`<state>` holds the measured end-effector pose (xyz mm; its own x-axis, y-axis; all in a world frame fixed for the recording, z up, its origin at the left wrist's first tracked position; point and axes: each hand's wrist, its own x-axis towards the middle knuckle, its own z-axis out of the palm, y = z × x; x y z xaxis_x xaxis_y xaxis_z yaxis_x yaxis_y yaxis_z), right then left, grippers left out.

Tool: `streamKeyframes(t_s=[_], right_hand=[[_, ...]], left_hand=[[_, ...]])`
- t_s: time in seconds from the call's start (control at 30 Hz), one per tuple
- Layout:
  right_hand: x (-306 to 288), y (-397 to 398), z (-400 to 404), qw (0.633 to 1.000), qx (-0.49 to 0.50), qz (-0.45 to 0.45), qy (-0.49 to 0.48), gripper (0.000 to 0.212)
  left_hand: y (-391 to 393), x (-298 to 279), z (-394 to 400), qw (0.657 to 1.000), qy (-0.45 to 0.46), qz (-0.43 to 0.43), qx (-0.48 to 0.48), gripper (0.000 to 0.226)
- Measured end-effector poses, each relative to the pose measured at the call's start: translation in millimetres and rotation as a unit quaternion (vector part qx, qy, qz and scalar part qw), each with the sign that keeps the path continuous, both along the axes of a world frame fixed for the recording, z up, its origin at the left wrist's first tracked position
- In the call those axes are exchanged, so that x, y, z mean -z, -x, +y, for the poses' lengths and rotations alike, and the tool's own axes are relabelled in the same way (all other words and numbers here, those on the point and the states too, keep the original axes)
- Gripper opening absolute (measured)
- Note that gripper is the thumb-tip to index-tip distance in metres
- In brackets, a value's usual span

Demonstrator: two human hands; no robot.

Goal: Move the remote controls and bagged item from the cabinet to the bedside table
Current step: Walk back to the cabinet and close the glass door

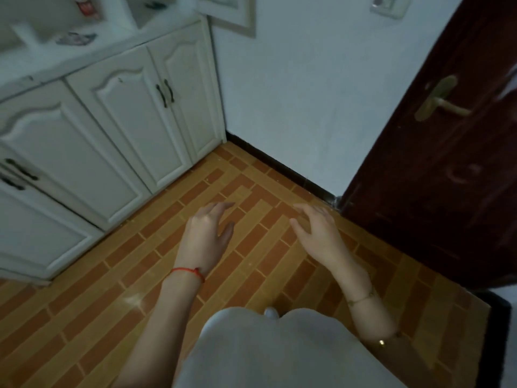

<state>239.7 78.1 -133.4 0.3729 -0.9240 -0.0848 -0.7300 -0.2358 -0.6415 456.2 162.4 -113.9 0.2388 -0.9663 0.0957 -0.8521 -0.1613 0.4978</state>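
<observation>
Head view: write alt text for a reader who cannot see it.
Both hands, left hand and right hand, hover open and empty above a brick-patterned floor. A white cabinet with closed doors stands at left, a dark red door at right.

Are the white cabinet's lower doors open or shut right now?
Shut. The cabinet doors lie flush in their frame, the paired dark handles meeting side by side, with no interior showing.
</observation>
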Motion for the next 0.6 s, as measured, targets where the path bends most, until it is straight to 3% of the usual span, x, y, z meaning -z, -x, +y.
streamKeyframes(t_s=[0.6], right_hand=[[29,-120,-261,0.994,-0.107,-0.001,-0.021,0.045]], left_hand=[[-91,21,-222,0.993,-0.017,0.012,-0.12,0.039]])
